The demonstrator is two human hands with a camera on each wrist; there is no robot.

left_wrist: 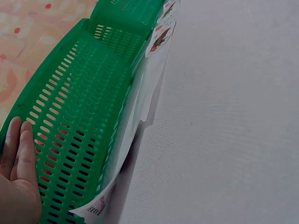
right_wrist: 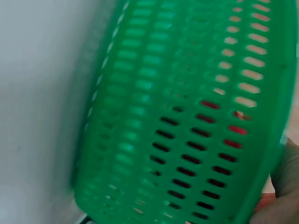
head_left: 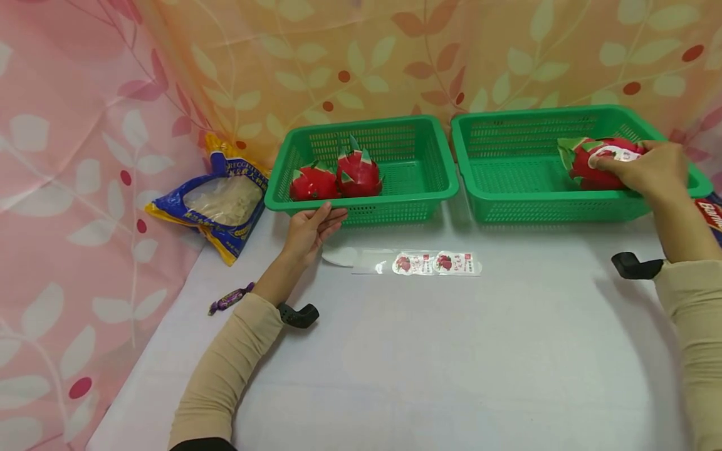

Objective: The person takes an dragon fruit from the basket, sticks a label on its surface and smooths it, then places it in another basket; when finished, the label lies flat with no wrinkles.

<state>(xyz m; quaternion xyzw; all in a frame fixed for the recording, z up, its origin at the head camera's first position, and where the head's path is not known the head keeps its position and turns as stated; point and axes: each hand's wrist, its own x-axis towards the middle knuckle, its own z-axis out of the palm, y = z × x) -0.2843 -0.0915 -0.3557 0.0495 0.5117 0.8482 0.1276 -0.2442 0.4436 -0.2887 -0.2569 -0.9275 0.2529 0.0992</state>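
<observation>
My right hand (head_left: 660, 168) grips a red dragon fruit (head_left: 586, 169) with green leaf tips inside the right green basket (head_left: 570, 208). A white oval label (head_left: 612, 152) shows on the fruit beside my thumb. In the right wrist view, the basket wall (right_wrist: 187, 93) hides most of this fruit, whose red shows through the slots. My left hand (head_left: 313, 233) has its fingers extended against the front of the left green basket (head_left: 395, 208), just under the rim. Two more dragon fruits, one lying (head_left: 314, 183) and one upright (head_left: 359, 175), sit in that basket's left half.
A clear strip with printed dragon fruit labels (head_left: 417, 263) lies before the left basket. Left of it are a blue and yellow bag (head_left: 222, 197) and a purple wrapped candy (head_left: 230, 299). A dark red packet (head_left: 712, 213) shows at the right edge. A patterned cloth (head_left: 395, 56) hangs behind.
</observation>
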